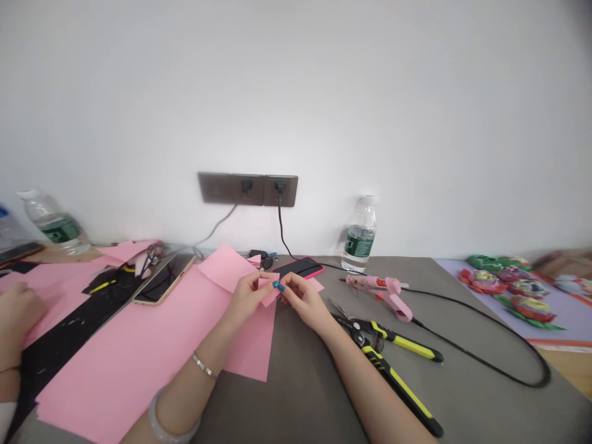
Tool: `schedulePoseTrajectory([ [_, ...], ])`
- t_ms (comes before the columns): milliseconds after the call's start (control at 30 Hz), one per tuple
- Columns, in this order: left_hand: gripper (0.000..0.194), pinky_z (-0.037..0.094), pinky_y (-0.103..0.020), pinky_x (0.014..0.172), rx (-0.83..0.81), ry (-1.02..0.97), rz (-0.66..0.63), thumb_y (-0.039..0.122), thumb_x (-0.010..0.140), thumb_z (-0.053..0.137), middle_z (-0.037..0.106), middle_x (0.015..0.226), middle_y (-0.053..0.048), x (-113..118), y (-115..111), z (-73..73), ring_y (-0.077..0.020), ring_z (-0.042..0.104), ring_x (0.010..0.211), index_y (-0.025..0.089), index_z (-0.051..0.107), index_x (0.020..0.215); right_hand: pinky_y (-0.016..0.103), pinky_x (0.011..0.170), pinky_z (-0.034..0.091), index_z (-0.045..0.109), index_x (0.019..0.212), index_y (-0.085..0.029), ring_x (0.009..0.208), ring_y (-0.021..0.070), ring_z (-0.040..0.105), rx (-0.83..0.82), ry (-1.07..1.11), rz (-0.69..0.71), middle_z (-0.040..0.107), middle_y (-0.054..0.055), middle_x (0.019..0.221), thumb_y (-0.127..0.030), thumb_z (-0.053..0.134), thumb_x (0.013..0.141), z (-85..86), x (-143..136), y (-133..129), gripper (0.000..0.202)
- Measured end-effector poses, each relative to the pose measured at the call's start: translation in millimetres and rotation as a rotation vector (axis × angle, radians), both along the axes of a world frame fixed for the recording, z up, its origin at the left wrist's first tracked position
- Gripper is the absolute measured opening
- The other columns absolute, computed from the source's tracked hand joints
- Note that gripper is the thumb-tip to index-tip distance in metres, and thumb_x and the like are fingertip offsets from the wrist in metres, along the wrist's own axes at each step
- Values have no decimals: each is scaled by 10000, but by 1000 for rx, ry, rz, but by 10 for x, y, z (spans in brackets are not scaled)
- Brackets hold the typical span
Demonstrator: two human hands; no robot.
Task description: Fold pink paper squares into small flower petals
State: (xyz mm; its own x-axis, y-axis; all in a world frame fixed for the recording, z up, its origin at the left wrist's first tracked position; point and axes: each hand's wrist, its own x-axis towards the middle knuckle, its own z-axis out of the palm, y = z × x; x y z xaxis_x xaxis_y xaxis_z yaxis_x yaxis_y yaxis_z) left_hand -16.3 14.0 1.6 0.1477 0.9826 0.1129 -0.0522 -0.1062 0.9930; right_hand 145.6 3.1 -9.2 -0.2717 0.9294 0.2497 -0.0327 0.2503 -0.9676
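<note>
Between my two hands is a small piece of pink paper [268, 295], held above the table. My left hand [248, 295] pinches it from the left side. From the right, my right hand [300, 296] has thumb and fingers closed on its edge, and the fingertips of both hands nearly meet there. Large pink paper sheets [152, 345] lie under and left of my left hand. Just behind my hands rests a phone with a pink case [300, 267]. Part of the small piece is hidden by my fingers.
Wire-cutting pliers [383, 345] with yellow-black handles and a pink glue gun [382, 290] with a looping black cable lie right. A water bottle [359, 237] stands by the wall. Paper flowers [527, 287] sit far right. Another person's hand [21, 311] is at the left, near a phone [165, 279].
</note>
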Motion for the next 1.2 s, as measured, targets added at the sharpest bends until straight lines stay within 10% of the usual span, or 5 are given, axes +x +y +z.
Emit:
schedulePoseTrajectory([
  [500, 467, 542, -322, 787, 79, 8, 54, 313, 741, 735, 747, 850, -64, -11, -23, 8, -219, 706, 867, 165, 588, 1159, 248, 548, 393, 517, 747, -210, 562, 120, 503, -72, 50, -18, 541, -40, 622, -546, 668, 792, -47, -18, 24, 371],
  [767, 311, 586, -311, 763, 261, 53, 3, 208, 723, 723, 522, 1309, -95, 16, -38, -21, -171, 649, 929, 226, 630, 1019, 267, 698, 511, 494, 660, -210, 652, 116, 590, -186, 498, -111, 578, -43, 679, -440, 787, 718, -60, -19, 55, 377],
  [1200, 105, 563, -250, 670, 281, 67, 143, 278, 823, 644, 656, 996, -71, 48, -107, 34, -188, 648, 884, 183, 689, 818, 341, 772, 551, 471, 666, -227, 683, 144, 607, -201, 456, -111, 595, -12, 737, -489, 823, 647, 17, -89, 8, 440],
])
